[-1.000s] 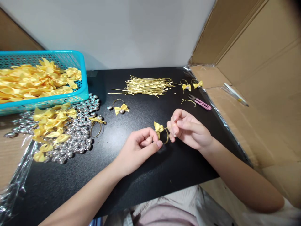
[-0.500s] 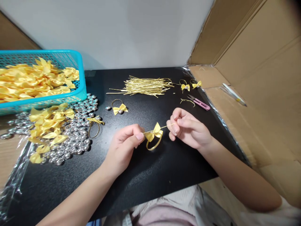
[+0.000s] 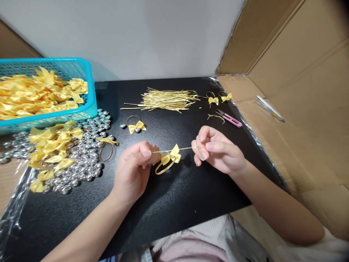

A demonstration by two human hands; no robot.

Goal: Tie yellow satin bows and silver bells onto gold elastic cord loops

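Observation:
A small yellow ribbon bow (image 3: 171, 155) with a gold loop (image 3: 163, 168) hangs on a thin gold wire (image 3: 183, 149) stretched level between my two hands above the black table (image 3: 174, 203). My left hand (image 3: 134, 170) pinches the wire's left end beside the bow. My right hand (image 3: 216, 150) has its fingers curled and pinches the right end. Both hands are closed on the wire.
A teal basket (image 3: 54, 116) of yellow bows stands at the far left, above a heap of silver beads (image 3: 89, 160) and loose bows (image 3: 51, 145). A bundle of gold wires (image 3: 166, 99), finished bows (image 3: 136, 126) and pink snips (image 3: 230, 118) lie behind. A cardboard box wall (image 3: 294, 109) closes the right.
My hands have drawn apart, the left one moving left. The gold wire, bunched at the bow a second ago, is now pulled out straight between them.

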